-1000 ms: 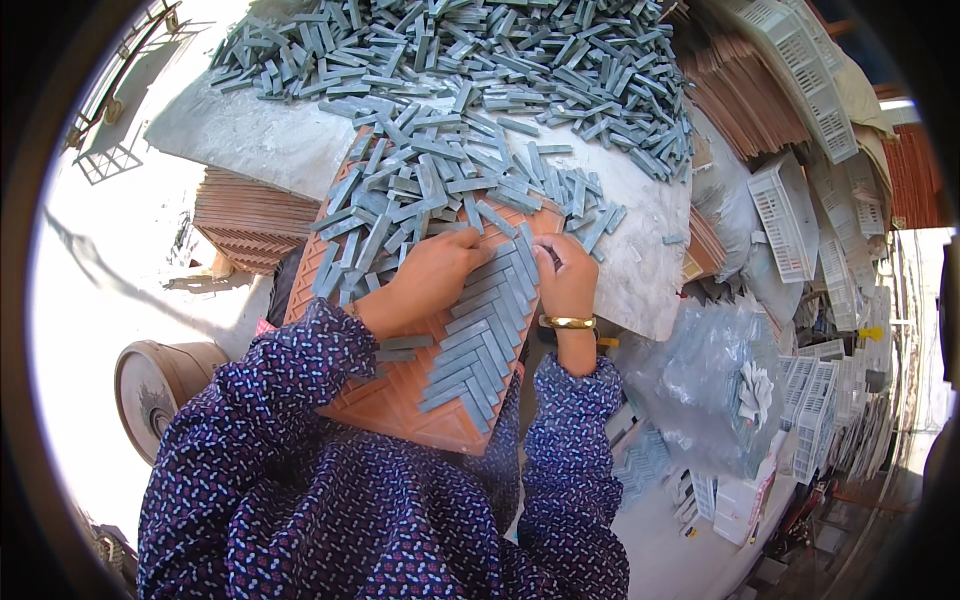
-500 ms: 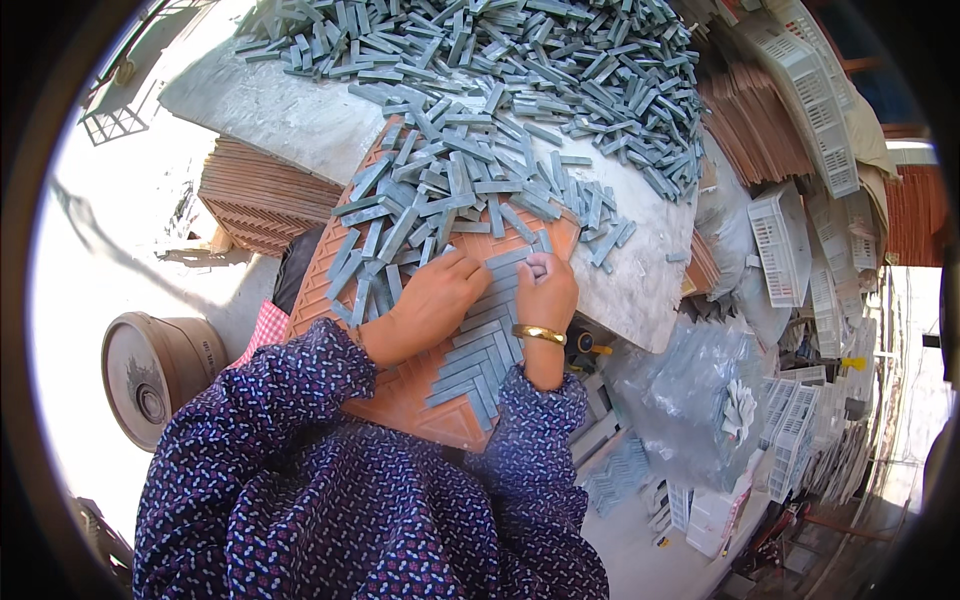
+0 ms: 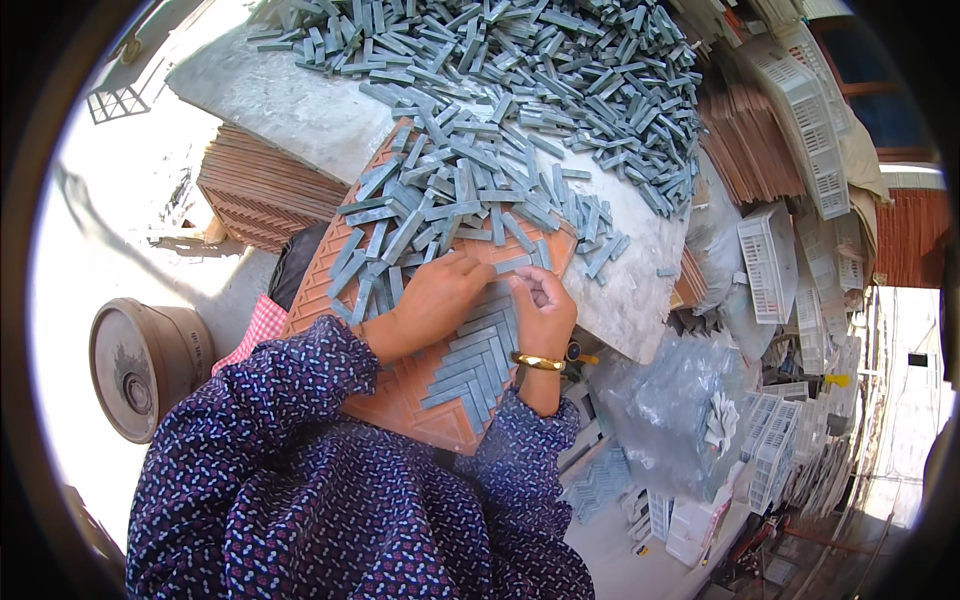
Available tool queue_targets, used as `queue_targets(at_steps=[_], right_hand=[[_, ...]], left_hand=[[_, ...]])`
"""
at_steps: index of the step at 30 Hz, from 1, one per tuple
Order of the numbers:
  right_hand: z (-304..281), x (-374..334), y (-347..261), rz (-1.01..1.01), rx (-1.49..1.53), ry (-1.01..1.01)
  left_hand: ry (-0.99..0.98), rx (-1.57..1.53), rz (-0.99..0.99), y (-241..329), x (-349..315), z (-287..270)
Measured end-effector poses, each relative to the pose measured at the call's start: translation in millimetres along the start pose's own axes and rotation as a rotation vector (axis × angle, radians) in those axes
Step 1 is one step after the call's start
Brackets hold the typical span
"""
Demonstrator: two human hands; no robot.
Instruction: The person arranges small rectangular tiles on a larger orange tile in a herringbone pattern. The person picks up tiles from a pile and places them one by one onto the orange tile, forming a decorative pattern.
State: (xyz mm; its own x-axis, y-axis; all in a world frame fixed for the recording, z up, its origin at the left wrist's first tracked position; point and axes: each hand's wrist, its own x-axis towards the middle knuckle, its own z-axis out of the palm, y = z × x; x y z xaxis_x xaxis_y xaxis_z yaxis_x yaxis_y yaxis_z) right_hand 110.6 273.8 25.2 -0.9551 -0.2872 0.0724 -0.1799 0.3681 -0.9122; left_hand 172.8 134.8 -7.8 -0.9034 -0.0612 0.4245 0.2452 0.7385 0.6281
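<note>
Right hand (image 3: pixel 543 308), at the upper right edge of the orange grooved board (image 3: pixel 425 425) a second ago, now sits further in, its thumb near the left hand (image 3: pixel 440 295). Right fingers curled, thumb close to forefinger; left fingers bunched, tips down; cannot tell whether either grips a strip. Grey herringbone strips (image 3: pixel 462 368) lie in the board's grooves, running up beneath both hands, the loose strip pile (image 3: pixel 430 200) covering its upper left part.
</note>
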Motion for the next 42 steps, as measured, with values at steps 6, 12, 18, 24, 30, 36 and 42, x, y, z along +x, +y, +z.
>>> queue_targets(at_steps=[6,12,18,24,30,36,42], right_hand=[[-5,6,-1,0.206,-0.07,-0.062],[-9,16,26,0.066,-0.171,0.087],[-33,-13,31,0.105,-0.136,0.173],[-44,-61,41,0.172,-0.068,0.21],[-42,-75,39,0.143,0.019,0.227],[-43,-74,40,0.077,-0.027,0.259],[-47,-79,51,0.057,-0.034,0.305]], left_hand=[[-0.02,-0.084,0.043,7,5,-13],[-0.043,0.116,0.122,1,3,-1],[-0.114,0.223,0.05,8,5,-4],[-0.054,0.152,0.111,11,11,9],[-0.173,0.211,0.098,14,19,9],[-0.028,0.1,0.073,14,19,14],[-0.068,0.055,0.029,18,19,11]])
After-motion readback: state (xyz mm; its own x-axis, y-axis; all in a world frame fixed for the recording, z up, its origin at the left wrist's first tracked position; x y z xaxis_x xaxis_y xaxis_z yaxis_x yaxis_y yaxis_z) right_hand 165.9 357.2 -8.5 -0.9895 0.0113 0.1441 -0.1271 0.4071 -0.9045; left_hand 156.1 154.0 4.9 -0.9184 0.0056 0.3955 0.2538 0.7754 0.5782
